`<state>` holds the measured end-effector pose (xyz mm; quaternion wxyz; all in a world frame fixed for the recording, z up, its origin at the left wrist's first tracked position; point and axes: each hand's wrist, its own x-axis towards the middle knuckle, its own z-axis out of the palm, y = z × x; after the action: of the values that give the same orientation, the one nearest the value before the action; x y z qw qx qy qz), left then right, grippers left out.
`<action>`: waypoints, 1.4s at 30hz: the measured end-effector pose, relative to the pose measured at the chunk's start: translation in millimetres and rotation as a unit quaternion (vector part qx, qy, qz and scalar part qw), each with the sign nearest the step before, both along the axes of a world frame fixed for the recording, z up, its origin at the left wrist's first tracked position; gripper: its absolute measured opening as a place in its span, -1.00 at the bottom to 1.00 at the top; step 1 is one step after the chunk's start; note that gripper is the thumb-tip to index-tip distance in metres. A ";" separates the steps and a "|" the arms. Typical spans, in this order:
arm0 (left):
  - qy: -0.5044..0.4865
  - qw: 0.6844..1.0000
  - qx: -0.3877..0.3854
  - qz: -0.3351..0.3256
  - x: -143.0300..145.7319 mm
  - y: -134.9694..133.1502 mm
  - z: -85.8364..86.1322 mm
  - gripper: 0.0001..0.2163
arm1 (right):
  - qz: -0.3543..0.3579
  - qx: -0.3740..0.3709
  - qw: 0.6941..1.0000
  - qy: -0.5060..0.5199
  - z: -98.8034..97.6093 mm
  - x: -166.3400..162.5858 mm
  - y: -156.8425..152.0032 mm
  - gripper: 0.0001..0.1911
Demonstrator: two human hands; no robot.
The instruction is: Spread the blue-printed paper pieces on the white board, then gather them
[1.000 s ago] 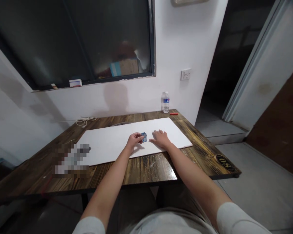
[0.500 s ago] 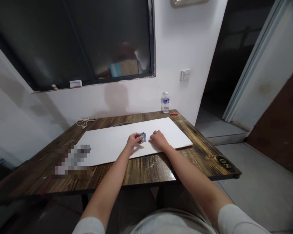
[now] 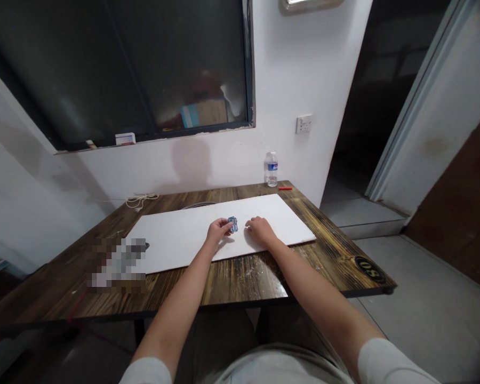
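My left hand [image 3: 219,230] pinches a small, flat blue piece [image 3: 233,225] with pale, cut-out-looking patches between thumb and fingers. It is held up just above a white board [image 3: 176,240]. To the right of this piece, a short gap away, my right hand [image 3: 260,230] rests at the white board with its fingers curled inward. Whatever its fingertips hold, if anything, is too small to make out. Both forearms reach in from the near edge of the table.
The white board lies on a dark wooden table [image 3: 328,266]. A water bottle [image 3: 272,169] and a red pen-like stick [image 3: 285,188] are at the back right, a white cable [image 3: 140,200] at the back left. A blurred-out patch [image 3: 120,264] covers the board's left end.
The blue piece in my left hand has turned slightly to show more of its face and shifted a little left. My right hand has stayed nearly still, its fingers shifting slightly.
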<state>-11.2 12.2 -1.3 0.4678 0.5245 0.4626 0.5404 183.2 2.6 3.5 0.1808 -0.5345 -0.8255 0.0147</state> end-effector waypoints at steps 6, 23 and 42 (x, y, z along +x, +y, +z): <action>-0.002 1.000 -0.003 0.022 -2.0 0.1 0.8 -0.58 | 0.033 0.024 0.994 0.102 -9.0 -4.5 4.4 -0.73; 0.006 0.999 -0.018 0.041 0.6 -1.0 3.4 -0.55 | 0.060 -0.073 0.845 0.527 -21.5 -19.0 18.4 -0.87; 0.025 0.993 0.008 -0.116 0.2 -10.2 5.4 -0.60 | 0.076 -0.175 0.806 0.560 -23.7 -19.0 18.3 -0.55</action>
<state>-11.0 2.0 4.0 0.5111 0.5922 0.4058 0.4727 164.1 20.9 -20.2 0.5133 -0.3912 -0.6027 0.4692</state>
